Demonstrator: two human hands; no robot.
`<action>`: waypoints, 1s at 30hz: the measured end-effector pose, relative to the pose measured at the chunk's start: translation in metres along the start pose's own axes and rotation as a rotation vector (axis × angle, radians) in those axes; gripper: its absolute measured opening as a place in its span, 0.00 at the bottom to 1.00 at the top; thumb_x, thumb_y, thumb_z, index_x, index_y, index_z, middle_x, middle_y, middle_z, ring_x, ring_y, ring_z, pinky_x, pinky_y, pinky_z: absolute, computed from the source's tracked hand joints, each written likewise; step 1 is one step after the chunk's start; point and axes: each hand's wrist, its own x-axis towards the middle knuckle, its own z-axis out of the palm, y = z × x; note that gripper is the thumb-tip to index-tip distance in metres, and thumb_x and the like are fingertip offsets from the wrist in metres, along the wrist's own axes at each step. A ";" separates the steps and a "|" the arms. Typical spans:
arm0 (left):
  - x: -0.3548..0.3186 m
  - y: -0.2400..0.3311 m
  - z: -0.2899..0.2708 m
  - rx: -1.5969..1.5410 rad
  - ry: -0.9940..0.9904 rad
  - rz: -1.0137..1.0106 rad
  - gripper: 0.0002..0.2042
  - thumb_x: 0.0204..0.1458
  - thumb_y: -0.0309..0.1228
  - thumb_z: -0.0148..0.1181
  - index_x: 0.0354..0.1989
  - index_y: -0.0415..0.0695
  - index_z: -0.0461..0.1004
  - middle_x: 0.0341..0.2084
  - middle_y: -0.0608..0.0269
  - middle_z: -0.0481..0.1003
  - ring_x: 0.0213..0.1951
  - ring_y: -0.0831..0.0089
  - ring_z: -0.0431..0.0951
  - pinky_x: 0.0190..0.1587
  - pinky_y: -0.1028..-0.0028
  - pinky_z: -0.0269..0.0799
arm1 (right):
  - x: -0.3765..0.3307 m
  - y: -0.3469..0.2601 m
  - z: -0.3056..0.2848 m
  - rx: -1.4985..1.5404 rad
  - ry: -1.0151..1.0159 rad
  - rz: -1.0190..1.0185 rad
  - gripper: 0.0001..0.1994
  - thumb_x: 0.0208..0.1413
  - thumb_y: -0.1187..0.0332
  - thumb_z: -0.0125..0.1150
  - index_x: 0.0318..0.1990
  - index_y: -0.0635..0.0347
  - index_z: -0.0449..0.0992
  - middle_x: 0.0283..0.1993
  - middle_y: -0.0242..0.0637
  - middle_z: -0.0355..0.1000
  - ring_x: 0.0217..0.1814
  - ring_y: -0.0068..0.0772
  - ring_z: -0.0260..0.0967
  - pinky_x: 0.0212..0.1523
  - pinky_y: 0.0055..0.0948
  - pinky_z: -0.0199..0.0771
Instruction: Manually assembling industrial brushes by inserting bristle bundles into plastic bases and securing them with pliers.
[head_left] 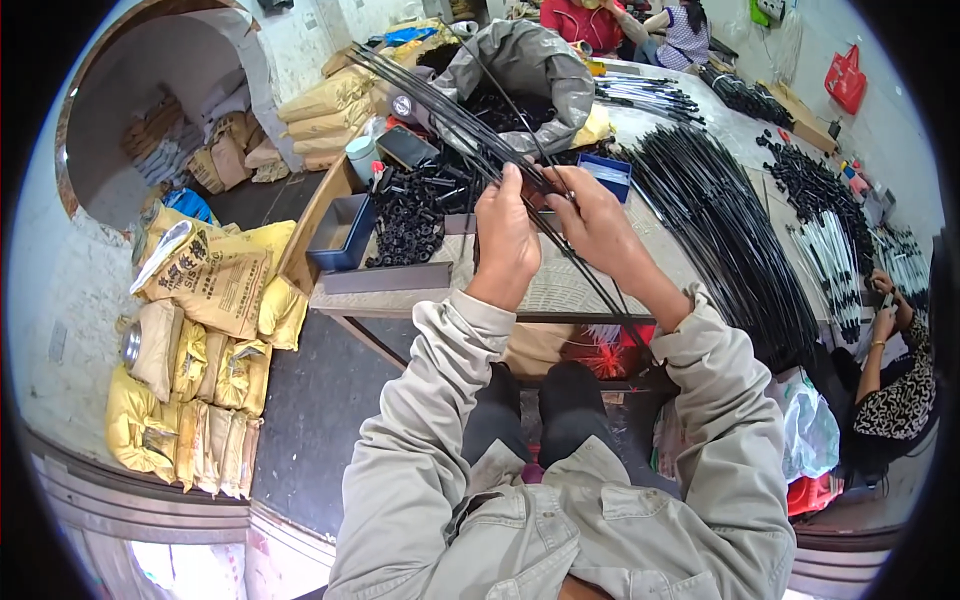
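A bundle of long, thin black rods (432,103) slants across in front of me, from the upper left down past my hands to the lower right. My left hand (507,235) is closed round the rods with the thumb on top. Beside it my right hand (605,228) also grips the rods, its thumb and fingers pinched together. One rod (492,72) stands out from the bundle at a steeper angle. Under and left of the hands lies a heap of small black plastic parts (412,212) on the table (535,293).
A grey sack (568,75) of black parts stands open behind my hands. Blue boxes (340,235) flank the heap. Many black rods (725,235) lie at right. Yellow bags (215,280) are stacked at left. Another person (890,370) sits at far right; others sit behind the table.
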 end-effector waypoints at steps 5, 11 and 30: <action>0.009 0.023 -0.004 -0.004 0.054 0.016 0.09 0.54 0.34 0.52 0.31 0.39 0.69 0.28 0.60 0.74 0.28 0.75 0.73 0.30 0.77 0.69 | -0.040 -0.024 0.002 0.103 -0.127 0.255 0.12 0.54 0.74 0.49 0.47 0.64 0.65 0.26 0.36 0.64 0.20 0.22 0.63 0.22 0.22 0.63; 0.011 0.031 -0.012 0.021 -0.074 0.006 0.07 0.53 0.25 0.51 0.37 0.34 0.69 0.33 0.54 0.75 0.33 0.67 0.76 0.34 0.74 0.74 | -0.078 -0.055 0.004 0.794 -0.275 0.836 0.13 0.62 0.67 0.39 0.48 0.66 0.62 0.31 0.35 0.69 0.24 0.19 0.67 0.26 0.17 0.69; -0.006 0.065 -0.019 0.160 -0.056 -0.047 0.12 0.53 0.28 0.52 0.45 0.40 0.68 0.33 0.60 0.75 0.25 0.80 0.71 0.26 0.83 0.66 | 0.027 0.163 -0.090 -0.633 -0.037 0.649 0.17 0.59 0.55 0.37 0.44 0.57 0.64 0.34 0.58 0.70 0.39 0.62 0.66 0.38 0.52 0.63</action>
